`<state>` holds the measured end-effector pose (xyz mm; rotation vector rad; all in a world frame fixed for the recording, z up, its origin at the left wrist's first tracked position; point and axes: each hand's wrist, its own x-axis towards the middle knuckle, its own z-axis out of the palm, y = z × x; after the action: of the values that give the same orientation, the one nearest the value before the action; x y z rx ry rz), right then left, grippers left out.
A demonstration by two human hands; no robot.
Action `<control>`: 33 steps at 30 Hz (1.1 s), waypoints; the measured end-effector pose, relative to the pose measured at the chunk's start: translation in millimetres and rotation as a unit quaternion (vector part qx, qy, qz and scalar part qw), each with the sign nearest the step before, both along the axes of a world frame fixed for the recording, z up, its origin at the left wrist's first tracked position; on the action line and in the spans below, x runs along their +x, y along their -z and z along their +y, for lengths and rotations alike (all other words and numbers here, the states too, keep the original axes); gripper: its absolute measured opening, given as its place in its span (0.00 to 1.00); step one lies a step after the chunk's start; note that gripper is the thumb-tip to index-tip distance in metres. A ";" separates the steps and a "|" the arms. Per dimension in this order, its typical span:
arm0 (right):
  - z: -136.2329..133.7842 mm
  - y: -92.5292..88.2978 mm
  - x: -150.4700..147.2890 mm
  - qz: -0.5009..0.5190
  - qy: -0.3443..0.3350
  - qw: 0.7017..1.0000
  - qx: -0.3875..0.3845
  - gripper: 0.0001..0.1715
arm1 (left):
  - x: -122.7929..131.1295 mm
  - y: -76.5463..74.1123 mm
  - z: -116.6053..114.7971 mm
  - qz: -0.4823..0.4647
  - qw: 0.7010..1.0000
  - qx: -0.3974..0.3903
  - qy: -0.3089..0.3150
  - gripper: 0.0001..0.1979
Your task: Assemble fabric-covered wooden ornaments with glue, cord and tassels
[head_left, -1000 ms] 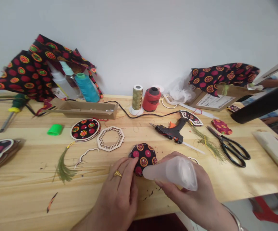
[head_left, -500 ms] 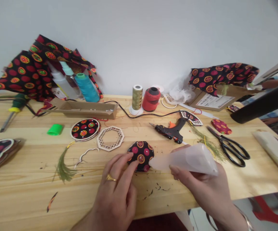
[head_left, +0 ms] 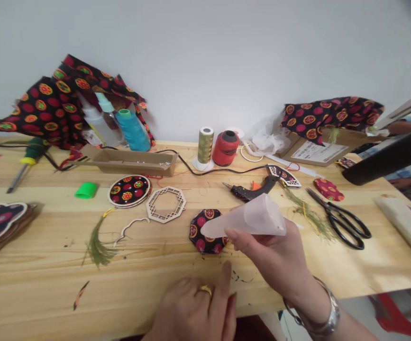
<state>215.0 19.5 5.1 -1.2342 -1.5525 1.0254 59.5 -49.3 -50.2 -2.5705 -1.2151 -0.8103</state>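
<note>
My right hand (head_left: 279, 255) grips a translucent white squeeze bottle (head_left: 248, 218), tilted with its narrow tip pointing left. That tip lies over the middle of an octagonal piece covered in black patterned fabric (head_left: 198, 237); I cannot tell whether they touch. My left hand (head_left: 198, 308) rests near the table's front edge, below the octagon and apart from it. Its index finger is stretched out, the others are partly bent, and nothing shows in it. Just left of the octagon is a cut-out wooden octagonal frame (head_left: 150, 213).
A glue gun (head_left: 248, 192) and black scissors (head_left: 343, 222) lie to the right. On the left are a round fabric piece (head_left: 129, 192), a green tassel (head_left: 100, 246), a bright green cap (head_left: 86, 190) and a screwdriver (head_left: 22, 168). Thread spools (head_left: 225, 149) and a cardboard tray (head_left: 130, 163) stand behind.
My left hand has let go of the octagonal piece and drawn back toward the table's front edge. The bottle in my right hand has moved left, its tip now over the octagon's middle.
</note>
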 end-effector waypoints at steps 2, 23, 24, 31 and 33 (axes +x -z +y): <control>1.0 -0.2 -1.2 -0.001 -0.007 1.000 -0.005 0.03 | 5.4 1.4 -0.9 0.006 1.000 -0.011 -0.020 0.15; 8.0 5.3 -16.4 0.018 -0.110 0.993 -0.045 0.02 | 16.3 5.5 1.8 0.021 0.995 -0.074 -0.064 0.03; 8.0 4.4 -15.4 0.014 -0.115 0.992 -0.040 0.03 | 16.6 5.6 1.8 0.016 0.995 -0.074 -0.064 0.03; 10.2 -0.7 -11.5 0.014 -0.101 0.995 -0.007 0.05 | 16.0 3.3 0.7 0.026 0.993 -0.097 -0.066 0.06; 10.3 1.0 -12.2 0.019 -0.083 0.996 -0.001 0.04 | 15.8 2.3 1.3 0.026 0.993 -0.096 -0.066 0.07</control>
<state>202.8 29.9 4.1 -1.0949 -1.6462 1.1512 75.3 -48.0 -52.5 -2.6039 -1.4968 -0.6218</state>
